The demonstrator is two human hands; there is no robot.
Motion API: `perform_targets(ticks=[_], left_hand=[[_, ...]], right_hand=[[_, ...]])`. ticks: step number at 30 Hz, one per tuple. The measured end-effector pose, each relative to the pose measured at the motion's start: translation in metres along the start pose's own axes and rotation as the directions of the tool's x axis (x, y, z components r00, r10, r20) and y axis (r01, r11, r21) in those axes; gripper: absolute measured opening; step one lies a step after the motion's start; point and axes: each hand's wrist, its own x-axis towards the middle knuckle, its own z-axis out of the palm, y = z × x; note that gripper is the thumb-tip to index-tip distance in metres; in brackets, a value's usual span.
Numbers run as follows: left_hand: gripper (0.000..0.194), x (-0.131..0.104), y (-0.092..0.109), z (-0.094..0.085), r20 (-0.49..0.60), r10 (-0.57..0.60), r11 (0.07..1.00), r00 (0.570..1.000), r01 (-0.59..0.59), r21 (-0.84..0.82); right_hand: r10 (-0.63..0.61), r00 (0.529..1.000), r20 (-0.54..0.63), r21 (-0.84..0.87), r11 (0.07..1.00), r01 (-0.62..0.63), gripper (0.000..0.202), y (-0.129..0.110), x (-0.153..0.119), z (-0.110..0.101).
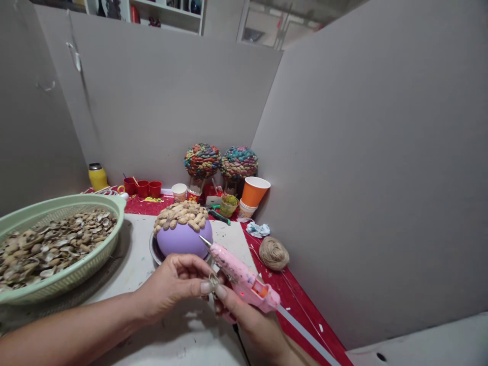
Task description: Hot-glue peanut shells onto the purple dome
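"Where is the pink plastic glue gun [241, 273]?"

"In the right hand [255, 317], above the pale grey worktop [183, 345]. That grip is closed around it, its long axis running from 4 o'clock up to a pointed metal nozzle [205, 241] near 10."

"And the left hand [181, 279]?"

"Pinching a small pale-brown scrap [214, 281], too small to identify; the right thumb meets it too."

"Which hand is nearer the round, smooth purple dome [183, 241] capped with tan peanuts [183, 213]?"

"The left. The dome sits in a shallow grey bowl [152, 250], 11 o'clock from the fingertips, the nozzle just beside it."

"Any labels?"

"None readable; the small white paper cup [179, 192], farther out at 11, has print too tiny."
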Motion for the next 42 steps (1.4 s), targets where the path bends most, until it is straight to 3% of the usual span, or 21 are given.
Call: perform_targets(ticks=[5, 10, 16, 21, 25, 29, 33, 37, 42], left_hand=[[0.023, 0.0, 0.008, -0.001, -0.048, 0.008, 1.0, 0.999, -0.008, 0.007], [0.027, -0.002, 0.023, -0.004, -0.062, -0.011, 0.995, 0.998, 0.005, -0.101], [0.025, -0.017, 0.033, -0.02, -0.121, -0.039, 0.994, 0.992, 0.027, -0.105], [0.023, -0.026, 0.03, -0.033, -0.183, -0.053, 0.991, 0.982, 0.03, -0.127], [0.024, -0.026, 0.024, -0.038, -0.204, -0.07, 0.989, 0.976, 0.041, -0.145], [0.024, -0.025, 0.019, -0.043, -0.205, -0.098, 0.985, 0.974, 0.066, -0.157], [0.024, -0.026, 0.015, -0.047, -0.198, -0.112, 0.981, 0.974, 0.077, -0.176], [0.024, -0.027, 0.012, -0.048, -0.188, -0.136, 0.976, 0.973, 0.099, -0.192], [0.024, -0.025, 0.013, -0.048, -0.195, -0.152, 0.974, 0.969, 0.114, -0.194]], right_hand=[[0.046, 0.999, 0.0, 0.005, 0.999, -0.046, 0.037, 0.001, -0.002, -0.004], [0.043, 0.996, -0.074, 0.043, 0.998, -0.04, 0.036, -0.001, -0.004, -0.016], [0.043, 0.999, -0.01, -0.233, 0.972, -0.044, 0.036, -0.02, -0.009, -0.024], [-0.227, 0.963, 0.145, -0.407, 0.874, 0.267, 0.031, -0.037, 0.003, -0.006], [-0.403, 0.857, 0.322, -0.338, 0.796, 0.502, 0.029, -0.014, 0.016, -0.002], [-0.416, 0.837, 0.355, -0.365, 0.763, 0.534, 0.023, 0.009, 0.016, -0.008], [-0.437, 0.798, 0.415, -0.426, 0.681, 0.595, 0.018, 0.013, 0.014, -0.013], [-0.486, 0.748, 0.452, -0.376, 0.657, 0.653, 0.016, 0.02, 0.014, -0.011], [-0.546, 0.762, 0.35, -0.386, 0.657, 0.648, 0.01, 0.028, 0.014, -0.007]])
